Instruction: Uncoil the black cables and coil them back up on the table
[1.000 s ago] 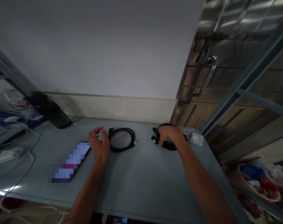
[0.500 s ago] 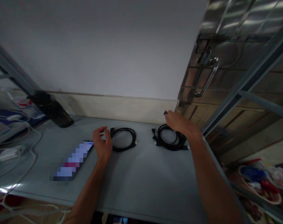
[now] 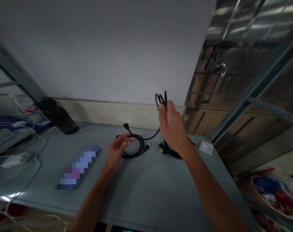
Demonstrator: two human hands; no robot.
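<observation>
My right hand (image 3: 171, 122) is closed around a bunched black cable (image 3: 161, 98), lifted above the table near the wall, its loops sticking up out of the fist. One strand hangs from it, curving down to the left toward a black plug end (image 3: 126, 126). A coiled black cable (image 3: 134, 157) lies on the grey table beneath that strand. At this coil's left side is my left hand (image 3: 117, 149), fingers apart and slightly curled; whether they touch the cable I cannot tell. A second black coil (image 3: 171, 152) lies partly hidden behind my right wrist.
A phone (image 3: 80, 167) with a blurred screen lies at left, near a black bottle (image 3: 58, 116), a white charger (image 3: 15, 160) and white cords. A small white piece (image 3: 206, 147) sits near the right edge. Metal posts (image 3: 235, 109) and a handled metal door (image 3: 216, 82) stand at right.
My right hand has risen and moved left from the right-hand coil, bringing up a bunched cable with a trailing strand. My left hand has shifted right, to the left coil.
</observation>
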